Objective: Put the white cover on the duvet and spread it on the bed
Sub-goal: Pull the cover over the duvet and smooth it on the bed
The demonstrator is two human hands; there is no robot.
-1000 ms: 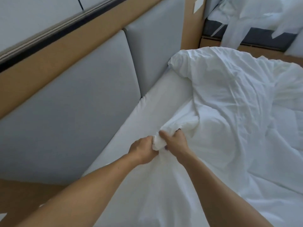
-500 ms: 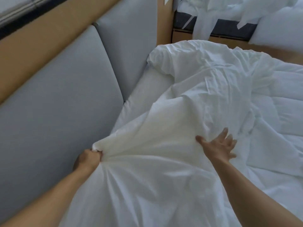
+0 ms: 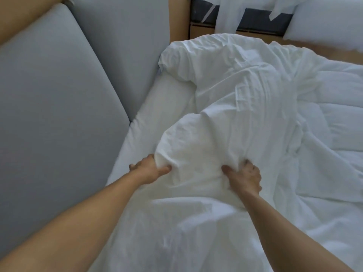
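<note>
I see the crumpled white fabric duvet cover (image 3: pixel 225 114) heaped over the white-sheeted bed (image 3: pixel 163 99), beside the grey padded headboard panels (image 3: pixel 59 95). The left grip (image 3: pixel 151 169) is curled tight, thumb and fingers bunching a rounded fold of the cover. The right grip (image 3: pixel 243 177) claws into the same fold nearby, its bent fingers gathering fabric.

Grey padded headboard (image 3: pixel 59 99), wooden trim (image 3: pixel 177 18) (second bed (image 3: pixel 255 18) beyond).
</note>
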